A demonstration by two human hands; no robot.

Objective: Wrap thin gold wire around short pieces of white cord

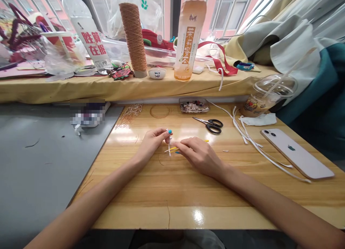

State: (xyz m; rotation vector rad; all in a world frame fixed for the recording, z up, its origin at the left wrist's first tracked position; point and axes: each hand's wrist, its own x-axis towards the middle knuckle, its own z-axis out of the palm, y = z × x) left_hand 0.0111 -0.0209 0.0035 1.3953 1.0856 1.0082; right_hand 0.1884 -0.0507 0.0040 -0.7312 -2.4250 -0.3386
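Over the middle of the wooden board, my left hand (pixel 158 139) pinches a short narrow white cord (pixel 169 148) between thumb and fingers, and its lower end hangs down. Blue nail polish shows on the thumb. My right hand (pixel 198 153) is closed on a thin yellow crochet hook (pixel 174 148), just right of the cord. The hook's slim tip points left and crosses the cord; its yellow back end shows beyond the knuckles. The exact shape of the tip is too small to make out. A fine brown thread (pixel 161 160) curves below the fingers.
Black-handled scissors (pixel 212 125), a clear box of small beads (pixel 194 105) and a coil of brown thread (pixel 161 111) lie behind my hands. White cords (pixel 258 148), a phone (pixel 296 152) and a plastic cup (pixel 258 101) are right. Bottles (pixel 190 37) and a yarn cone (pixel 134 40) stand on the ledge.
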